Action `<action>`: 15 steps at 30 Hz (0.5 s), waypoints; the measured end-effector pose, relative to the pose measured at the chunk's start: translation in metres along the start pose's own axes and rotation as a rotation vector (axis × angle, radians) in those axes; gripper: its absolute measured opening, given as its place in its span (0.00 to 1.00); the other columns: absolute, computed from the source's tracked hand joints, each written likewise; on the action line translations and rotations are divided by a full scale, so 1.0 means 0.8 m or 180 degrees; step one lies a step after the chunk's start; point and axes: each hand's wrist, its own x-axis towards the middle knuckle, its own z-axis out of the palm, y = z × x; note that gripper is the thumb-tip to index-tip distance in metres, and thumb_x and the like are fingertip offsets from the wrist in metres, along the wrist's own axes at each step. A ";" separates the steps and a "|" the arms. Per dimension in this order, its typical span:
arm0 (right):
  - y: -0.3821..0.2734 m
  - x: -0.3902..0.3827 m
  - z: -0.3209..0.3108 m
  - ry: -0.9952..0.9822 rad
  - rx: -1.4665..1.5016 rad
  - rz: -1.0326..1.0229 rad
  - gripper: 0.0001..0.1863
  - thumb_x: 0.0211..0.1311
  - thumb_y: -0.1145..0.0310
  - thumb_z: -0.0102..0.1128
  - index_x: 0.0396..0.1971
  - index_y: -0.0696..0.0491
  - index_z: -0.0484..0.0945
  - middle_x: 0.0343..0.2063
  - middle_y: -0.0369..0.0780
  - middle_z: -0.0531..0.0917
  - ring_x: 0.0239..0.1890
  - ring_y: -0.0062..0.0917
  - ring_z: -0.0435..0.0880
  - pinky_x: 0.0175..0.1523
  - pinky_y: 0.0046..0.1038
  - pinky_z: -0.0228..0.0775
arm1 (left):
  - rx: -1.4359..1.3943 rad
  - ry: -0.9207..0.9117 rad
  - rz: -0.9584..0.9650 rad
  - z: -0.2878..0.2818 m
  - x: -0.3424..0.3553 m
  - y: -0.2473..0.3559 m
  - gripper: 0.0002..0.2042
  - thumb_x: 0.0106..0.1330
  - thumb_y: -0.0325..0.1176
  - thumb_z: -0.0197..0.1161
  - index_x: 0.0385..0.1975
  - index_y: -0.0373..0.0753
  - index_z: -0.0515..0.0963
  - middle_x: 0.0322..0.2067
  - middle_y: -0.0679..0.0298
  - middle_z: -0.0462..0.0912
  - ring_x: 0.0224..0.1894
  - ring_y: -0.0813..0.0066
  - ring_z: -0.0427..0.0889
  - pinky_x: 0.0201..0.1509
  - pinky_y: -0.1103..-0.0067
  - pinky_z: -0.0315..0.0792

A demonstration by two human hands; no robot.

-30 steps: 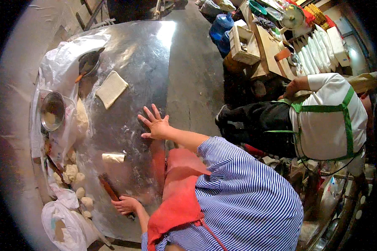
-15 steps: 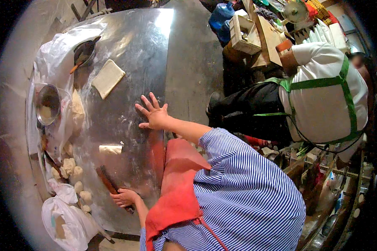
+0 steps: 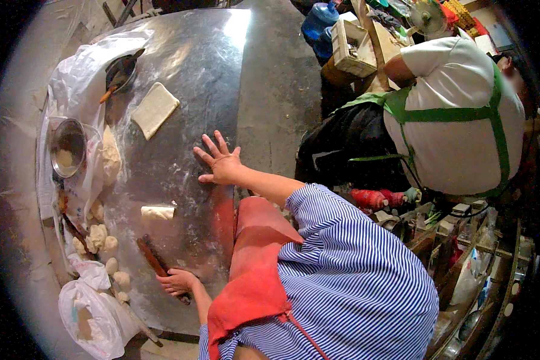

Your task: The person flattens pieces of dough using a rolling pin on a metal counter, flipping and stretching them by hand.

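Looking down from my head, I see my left hand (image 3: pixel 177 282) curled round the lower part of a brown wooden bar (image 3: pixel 151 255). The bar is straight and narrow, reddish brown along its upper length and darker at the end below my fingers. It slants across the near part of the metal worktop (image 3: pixel 168 156), its far tip pointing up and to the left.

My right hand (image 3: pixel 221 166) is released, palm down with the fingers fanned, near the worktop's right edge; whether it presses on the metal I cannot tell.

Just beyond the bar's tip lies a dough roll (image 3: pixel 157 212), short, pale and smooth, with squarish ends. Farther off, a dough sheet (image 3: pixel 155 111) lies flat and slightly askew, cream-coloured, a rough rectangle with softly rounded corners. Streaks of flour whiten the dull metal around them.

Along the left side sit dough lumps (image 3: pixel 98 237), round and uneven, with a metal bowl (image 3: pixel 69 135) beyond them.
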 end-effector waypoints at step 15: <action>-0.003 0.003 -0.006 -0.0076 -0.0104 0.0051 0.51 0.56 0.26 0.55 0.76 0.29 0.50 0.79 0.34 0.33 0.78 0.43 0.19 0.62 0.78 0.49 | -0.0056 0.0063 -0.0062 0.010 0.003 -0.001 0.24 0.69 0.43 0.53 0.65 0.48 0.68 0.60 0.61 0.76 0.59 0.54 0.73 0.61 0.59 0.61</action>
